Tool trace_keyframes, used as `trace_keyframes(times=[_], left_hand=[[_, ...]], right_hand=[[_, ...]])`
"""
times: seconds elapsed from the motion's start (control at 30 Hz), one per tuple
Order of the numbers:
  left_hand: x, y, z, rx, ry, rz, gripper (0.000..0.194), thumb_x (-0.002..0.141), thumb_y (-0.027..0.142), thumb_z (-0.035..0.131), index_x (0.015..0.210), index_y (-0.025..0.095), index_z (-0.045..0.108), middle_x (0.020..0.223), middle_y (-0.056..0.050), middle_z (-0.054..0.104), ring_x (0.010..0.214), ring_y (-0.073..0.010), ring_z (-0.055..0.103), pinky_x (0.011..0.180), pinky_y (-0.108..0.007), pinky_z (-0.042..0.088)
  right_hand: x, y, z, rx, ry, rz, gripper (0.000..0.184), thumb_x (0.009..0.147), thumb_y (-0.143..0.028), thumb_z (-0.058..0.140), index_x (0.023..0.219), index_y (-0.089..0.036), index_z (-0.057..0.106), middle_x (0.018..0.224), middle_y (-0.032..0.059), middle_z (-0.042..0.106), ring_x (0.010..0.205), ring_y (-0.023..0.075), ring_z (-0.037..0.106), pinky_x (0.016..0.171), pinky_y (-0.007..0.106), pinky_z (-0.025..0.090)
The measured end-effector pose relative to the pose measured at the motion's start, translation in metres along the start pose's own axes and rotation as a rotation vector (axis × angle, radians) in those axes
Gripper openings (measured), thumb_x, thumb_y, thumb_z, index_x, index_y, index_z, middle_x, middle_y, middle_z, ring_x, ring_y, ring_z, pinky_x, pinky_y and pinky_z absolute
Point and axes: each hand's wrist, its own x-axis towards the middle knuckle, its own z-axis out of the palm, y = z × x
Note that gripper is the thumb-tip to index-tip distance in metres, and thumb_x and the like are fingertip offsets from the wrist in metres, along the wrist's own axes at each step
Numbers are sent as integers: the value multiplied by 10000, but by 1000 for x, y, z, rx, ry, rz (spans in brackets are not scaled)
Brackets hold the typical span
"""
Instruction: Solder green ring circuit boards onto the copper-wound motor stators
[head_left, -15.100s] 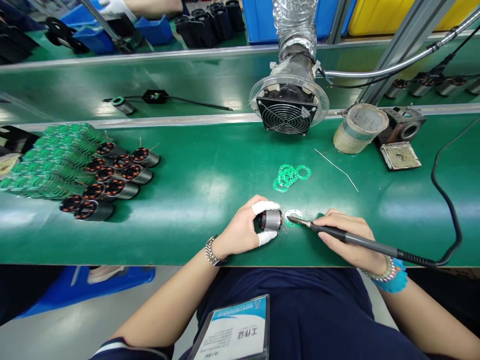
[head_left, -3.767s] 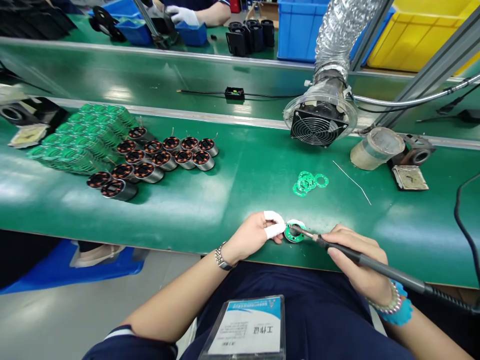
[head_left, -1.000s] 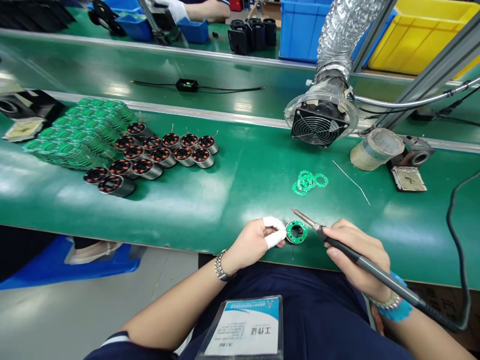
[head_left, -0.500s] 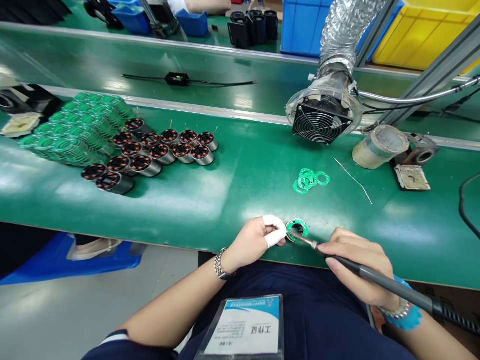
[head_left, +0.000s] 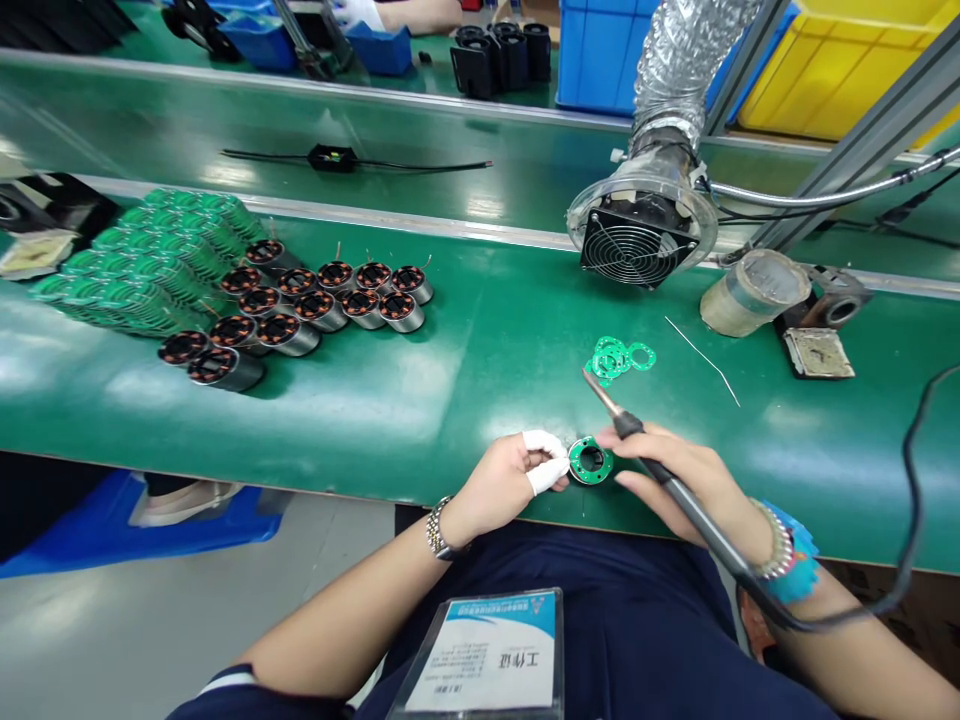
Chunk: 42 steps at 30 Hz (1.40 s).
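My left hand (head_left: 520, 468) wears white finger covers on thumb and forefinger. Those fingers are pinched at the left edge of a motor stator (head_left: 574, 476), whose top carries a green ring-shaped circuit board (head_left: 602, 462). In my right hand (head_left: 686, 480) lies a soldering iron (head_left: 679, 492), its metal tip raised and pointing up-left, away from the board. The thumb and a fingertip of that hand reach towards the board's right side; whether they touch it I cannot tell. Several loose green ring boards (head_left: 640, 357) lie just beyond the iron's tip.
Left on the bench are several stators (head_left: 289, 334) and stacked green boards (head_left: 120, 290). A fume fan (head_left: 630, 250) hangs ahead. Further right are a solder wire (head_left: 701, 358), a round pot (head_left: 750, 300) and an iron stand with sponge (head_left: 821, 352). The iron's cable (head_left: 909, 500) loops at right.
The soldering iron's tip has lifted off the green ring board and swung up and away. My right hand has moved left, closer to the stator. My left hand stays at the stator's edge.
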Motion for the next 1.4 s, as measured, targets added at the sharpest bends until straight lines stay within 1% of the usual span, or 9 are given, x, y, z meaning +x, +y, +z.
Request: trace_keyframes(times=[0.13, 0.27, 0.4, 0.5, 0.63, 0.7, 0.87, 1.1, 1.4], left_hand=[[-4, -5, -3, 232, 30, 145, 98, 795, 243, 539, 801, 146, 553, 700, -32, 630, 647, -133, 602, 659, -267, 488], [-11, -12, -10, 764, 11, 524, 155, 838, 237, 486, 926, 153, 580, 836, -77, 648, 748, -167, 599, 696, -294, 471], [-11, -10, -12, 904, -123, 599, 175, 856, 255, 467, 917, 154, 597, 777, -67, 643, 685, -161, 584, 649, -289, 459], [-7, -3, -6, 625, -116, 474, 116, 807, 264, 553, 818, 168, 617, 779, -50, 628, 694, -142, 579, 646, -264, 465], [-4, 6, 4, 122, -87, 10, 139, 721, 268, 626, 698, 147, 561, 629, 8, 563, 554, -102, 540, 551, -235, 465], [-3, 9, 6, 3, -83, -95, 155, 686, 261, 641, 678, 138, 546, 570, 28, 537, 505, -90, 517, 534, -233, 458], [-3, 10, 8, -75, -58, -105, 197, 644, 274, 675, 653, 135, 535, 577, 32, 521, 513, -83, 497, 522, -224, 444], [-12, 4, 11, -77, -8, -25, 187, 716, 301, 638, 739, 130, 569, 660, 11, 549, 553, -85, 511, 559, -232, 455], [-12, -1, 8, -99, -42, -111, 155, 707, 267, 641, 725, 129, 572, 632, 3, 588, 593, -105, 562, 634, -255, 477]], right_hand=[[8, 12, 8, 18, -189, -39, 310, 853, -136, 498, 1150, -210, 447, 1169, 97, 558, 1091, 186, 527, 913, 361, 472], [3, 13, 13, 14, -116, 8, 342, 840, -155, 534, 1165, -199, 434, 1100, 94, 573, 1017, 185, 548, 864, 348, 489], [-5, 8, 22, -10, 4, 39, 356, 828, -196, 568, 1158, -187, 434, 1022, 88, 588, 931, 193, 563, 814, 357, 499], [-11, 4, 30, -64, 96, 58, 351, 822, -201, 577, 1145, -175, 442, 1002, 93, 586, 911, 199, 561, 790, 355, 499], [-12, 0, 35, -101, 162, 58, 344, 814, -200, 581, 1134, -170, 458, 985, 94, 584, 902, 205, 546, 775, 360, 495], [-8, -2, 34, -82, 192, 21, 294, 821, -155, 551, 1105, -183, 478, 949, 79, 593, 873, 196, 540, 751, 351, 494], [9, -5, 36, -23, 200, -60, 221, 820, -74, 501, 1003, -198, 510, 839, 46, 573, 780, 170, 508, 682, 311, 479], [7, -9, 43, -1, 184, -17, 201, 816, -65, 485, 982, -176, 506, 790, 44, 559, 726, 161, 484, 639, 292, 454], [-8, -21, 15, 18, 310, 77, 187, 776, -58, 551, 917, -180, 564, 759, 33, 594, 686, 149, 534, 609, 276, 454]])
